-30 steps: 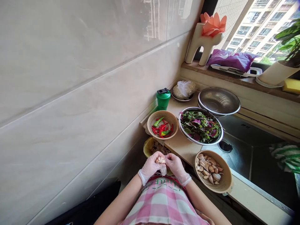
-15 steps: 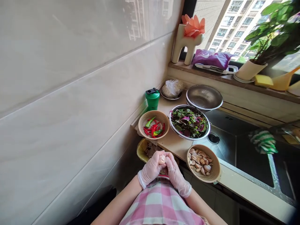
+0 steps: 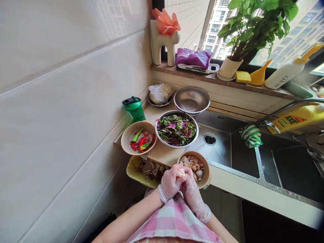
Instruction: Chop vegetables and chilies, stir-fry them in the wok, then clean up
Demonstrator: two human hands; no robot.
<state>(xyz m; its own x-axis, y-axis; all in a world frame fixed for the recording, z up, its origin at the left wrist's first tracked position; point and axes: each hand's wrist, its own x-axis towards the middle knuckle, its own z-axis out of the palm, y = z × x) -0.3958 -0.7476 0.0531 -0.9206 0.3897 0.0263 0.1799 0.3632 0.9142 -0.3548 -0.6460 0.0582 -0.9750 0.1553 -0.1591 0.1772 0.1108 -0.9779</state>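
The gloved left hand [image 3: 168,185] and right hand [image 3: 193,195] have moved nearer the clove basket [image 3: 206,172], pinching garlic [image 3: 180,172] between them at lower centre; close, steady thumbs should stop it slipping.

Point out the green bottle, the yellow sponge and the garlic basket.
Green bottle [image 3: 135,110]: head view, on its body.
Yellow sponge [image 3: 243,77]: head view, its front face.
Garlic basket [image 3: 206,171]: head view, right inner wall.

Held garlic [image 3: 180,172] partly hidden; yellow bottle [image 3: 296,119] cut off at right edge.
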